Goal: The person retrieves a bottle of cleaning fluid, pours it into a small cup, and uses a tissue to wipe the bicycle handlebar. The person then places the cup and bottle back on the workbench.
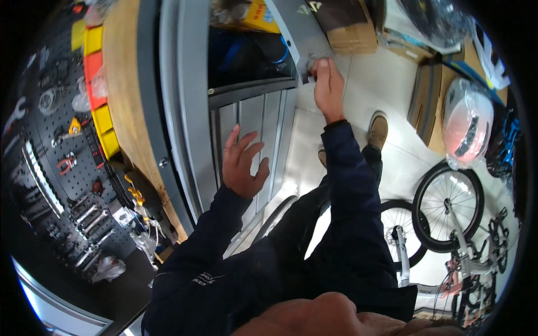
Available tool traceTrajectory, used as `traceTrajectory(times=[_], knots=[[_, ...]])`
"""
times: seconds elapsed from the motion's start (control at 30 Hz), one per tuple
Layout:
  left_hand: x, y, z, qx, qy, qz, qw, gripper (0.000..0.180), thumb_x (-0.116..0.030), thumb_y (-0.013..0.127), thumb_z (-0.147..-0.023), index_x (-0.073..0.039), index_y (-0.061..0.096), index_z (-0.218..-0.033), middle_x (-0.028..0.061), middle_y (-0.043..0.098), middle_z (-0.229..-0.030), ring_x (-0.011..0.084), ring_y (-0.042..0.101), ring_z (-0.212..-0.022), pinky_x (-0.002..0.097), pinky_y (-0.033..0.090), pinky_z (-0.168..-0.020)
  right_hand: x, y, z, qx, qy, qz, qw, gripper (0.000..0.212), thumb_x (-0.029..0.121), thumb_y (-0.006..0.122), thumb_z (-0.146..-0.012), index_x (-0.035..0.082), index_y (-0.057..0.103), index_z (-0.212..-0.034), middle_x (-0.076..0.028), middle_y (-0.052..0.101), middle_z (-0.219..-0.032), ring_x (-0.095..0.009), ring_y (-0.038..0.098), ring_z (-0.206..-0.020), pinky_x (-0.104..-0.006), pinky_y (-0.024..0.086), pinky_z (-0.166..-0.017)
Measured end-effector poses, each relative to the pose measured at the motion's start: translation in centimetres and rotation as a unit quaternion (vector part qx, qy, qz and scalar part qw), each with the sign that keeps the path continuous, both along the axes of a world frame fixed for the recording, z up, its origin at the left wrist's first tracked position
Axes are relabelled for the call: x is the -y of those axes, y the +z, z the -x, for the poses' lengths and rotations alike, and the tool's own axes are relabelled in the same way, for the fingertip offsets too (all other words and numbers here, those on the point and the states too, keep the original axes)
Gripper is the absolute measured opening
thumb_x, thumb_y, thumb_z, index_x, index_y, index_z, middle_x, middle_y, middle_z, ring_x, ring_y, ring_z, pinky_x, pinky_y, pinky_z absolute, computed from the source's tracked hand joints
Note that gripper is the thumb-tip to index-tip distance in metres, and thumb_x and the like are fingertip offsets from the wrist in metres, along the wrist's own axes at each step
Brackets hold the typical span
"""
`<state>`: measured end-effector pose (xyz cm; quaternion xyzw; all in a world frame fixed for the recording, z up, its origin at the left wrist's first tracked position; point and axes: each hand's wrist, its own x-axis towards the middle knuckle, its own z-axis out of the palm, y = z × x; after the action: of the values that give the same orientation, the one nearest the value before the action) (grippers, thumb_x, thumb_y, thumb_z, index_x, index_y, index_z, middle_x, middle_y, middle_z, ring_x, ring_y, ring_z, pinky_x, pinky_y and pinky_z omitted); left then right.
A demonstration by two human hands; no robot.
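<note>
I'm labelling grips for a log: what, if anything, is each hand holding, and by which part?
The right hand appears to hold the open grey cabinet door by its edge, though contact is partly hidden. The left hand is open, holding nothing.

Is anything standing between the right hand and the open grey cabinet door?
Nothing visible does: the right hand is at the edge of the grey cabinet door, apparently touching it. The left hand is apart, off to the left.
</note>
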<state>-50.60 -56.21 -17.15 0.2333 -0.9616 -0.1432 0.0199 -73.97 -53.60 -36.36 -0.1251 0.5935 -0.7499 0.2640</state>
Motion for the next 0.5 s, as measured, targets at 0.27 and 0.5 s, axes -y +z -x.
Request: traceTrajectory(times=[0.27,0.5], knots=[[-4.7,-4.2,-0.3,0.128,0.027,-0.057,0.990,0.037,-0.004,0.074,-0.084,-0.006,0.066,-0.121,0.0165,0.060,-0.142,0.0442,0.040,-0.149,0.0586,0.038,-0.119,-1.7,-0.2,3.5,0.027,0.094,0.024,0.995,0.038,0.035,0.049,-0.110,0.000,0.058,-0.099,-0.017,0.060,-0.079,-0.038,0.057,-0.073,-0.0442,0.050,-0.074],[-5.5,-3.7,0.1,0.132,0.064,-0.085,0.985,0.038,-0.005,0.076,-0.084,-0.006,0.068,-0.121,0.0174,0.062,-0.138,0.0469,0.043,-0.146,0.0565,0.042,-0.115,-1.8,-0.4,3.9,0.035,0.127,0.015,0.991,0.037,0.034,0.049,-0.110,0.000,0.056,-0.098,-0.014,0.059,-0.077,-0.029,0.056,-0.071,-0.0385,0.049,-0.072]])
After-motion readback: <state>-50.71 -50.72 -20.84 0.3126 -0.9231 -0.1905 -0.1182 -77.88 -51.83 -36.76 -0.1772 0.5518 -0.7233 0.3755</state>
